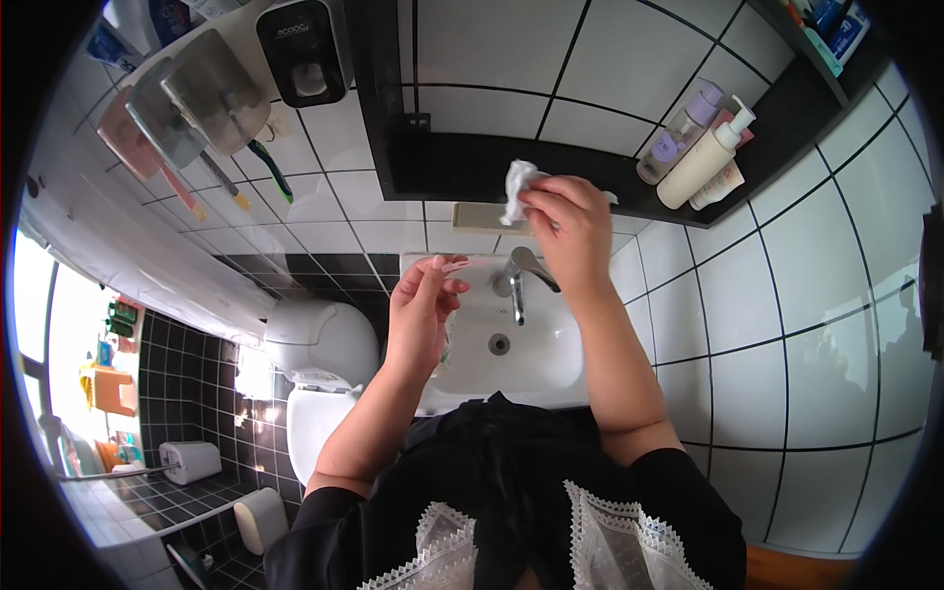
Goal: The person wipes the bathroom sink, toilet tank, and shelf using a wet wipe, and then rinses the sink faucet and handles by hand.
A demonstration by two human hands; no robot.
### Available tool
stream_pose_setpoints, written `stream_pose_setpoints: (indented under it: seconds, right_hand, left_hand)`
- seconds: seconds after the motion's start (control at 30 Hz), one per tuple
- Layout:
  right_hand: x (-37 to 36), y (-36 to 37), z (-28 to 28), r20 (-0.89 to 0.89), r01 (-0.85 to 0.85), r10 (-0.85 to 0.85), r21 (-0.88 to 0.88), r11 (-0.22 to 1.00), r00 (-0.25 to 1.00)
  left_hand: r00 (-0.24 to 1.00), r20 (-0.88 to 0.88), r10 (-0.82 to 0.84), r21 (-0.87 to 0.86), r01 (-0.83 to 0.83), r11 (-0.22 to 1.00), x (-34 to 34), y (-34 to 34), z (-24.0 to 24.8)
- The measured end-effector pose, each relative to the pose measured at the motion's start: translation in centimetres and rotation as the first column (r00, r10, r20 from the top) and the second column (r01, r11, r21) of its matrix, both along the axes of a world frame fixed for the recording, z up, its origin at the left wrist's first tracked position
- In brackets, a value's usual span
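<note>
My right hand (575, 231) is raised beside the black shelf's front edge, above the far side of the sink. Its fingers pinch a crumpled white tissue (516, 192). Lower and further left, my left hand (418, 305) grips a slim pinkish piece (455, 265) between thumb and fingers; it is too small to identify. Both hands are over or beside the white sink (551, 364), apart from each other. Between them stands the chrome faucet (518, 285), with the drain (499, 344) in the basin below.
On the black shelf (452, 167) stand a pump bottle (698, 167), a purple-capped bottle (678, 133) and a tube (718, 187). Toothbrush cups (211, 93) and a black dispenser (303, 54) hang at upper left. A white toilet (315, 413) is left of the sink.
</note>
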State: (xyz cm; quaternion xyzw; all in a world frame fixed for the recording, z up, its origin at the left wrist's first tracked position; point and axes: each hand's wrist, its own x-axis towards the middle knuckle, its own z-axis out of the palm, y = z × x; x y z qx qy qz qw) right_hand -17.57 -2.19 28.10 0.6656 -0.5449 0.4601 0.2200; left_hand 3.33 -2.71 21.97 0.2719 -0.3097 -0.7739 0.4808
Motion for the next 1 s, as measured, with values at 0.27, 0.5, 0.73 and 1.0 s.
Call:
stream_pose_setpoints:
  seconds: [0.27,0.5,0.73,1.0]
  right_hand:
    - [-3.1,3.0,-1.2,-0.026,0.183,-0.183,-0.025,0.983,0.983]
    - [-1.0,0.6,-2.3,-0.012,0.169,-0.172,-0.124,0.978,0.985]
    - [0.4,-0.1,-0.6,-0.024,0.083,-0.083,-0.007,0.997,0.996]
    - [-2.2,0.8,0.1,-0.041,0.022,-0.021,0.006,1.000,0.999]
  left_hand:
    - [1.000,0.021,0.007,-0.002,-0.007,1.000,0.2,-0.7,-0.1]
    - [0.997,0.052,0.063,-0.091,-0.059,0.994,0.0,-2.0,1.2]
    - [0.999,0.041,0.011,-0.105,-0.007,0.994,-1.3,-3.3,1.3]
    - [1.000,0.024,-0.005,-0.107,0.007,0.994,-1.2,-4.1,0.7]
